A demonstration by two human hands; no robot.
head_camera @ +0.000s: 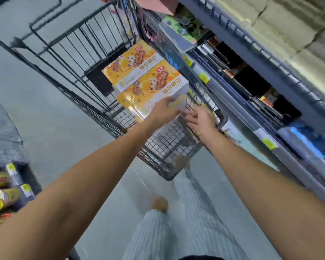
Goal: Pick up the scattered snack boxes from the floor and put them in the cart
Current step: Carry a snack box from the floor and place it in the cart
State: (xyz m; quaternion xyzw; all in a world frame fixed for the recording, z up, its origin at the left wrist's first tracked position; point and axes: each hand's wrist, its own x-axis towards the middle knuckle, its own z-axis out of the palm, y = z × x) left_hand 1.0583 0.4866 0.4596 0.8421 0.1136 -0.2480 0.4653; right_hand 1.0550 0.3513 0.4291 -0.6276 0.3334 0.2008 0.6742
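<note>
The snack boxes (146,76) are already up in the cart (94,59), flat yellow cartons lying face up, one overlapping the next, pressed against the cart's shelf-side wall. They look like light printed cardboard with a glossy film, so I would judge them stiff enough to lift by the edges but a little slick on the broad faces, and easy to dent at a corner if squeezed hard; the safest hold seems to be across a short end, thumb on top and fingers underneath. That is roughly what the left hand (165,110) is doing, its fingers closed over the near end of the box nearest the person, which sits at the cart's near end. The right hand (200,120) is just beside it, against the cart's shelf-side rim, with fingers (189,114) spread apart and touching, or almost touching, that same box end; motion blur keeps me from saying which. Beyond the cart on that side runs a store shelf (251,76) with yellow price tags. On the cart's other side is bare grey floor (45,109), and no box lies on the part I can see.
</note>
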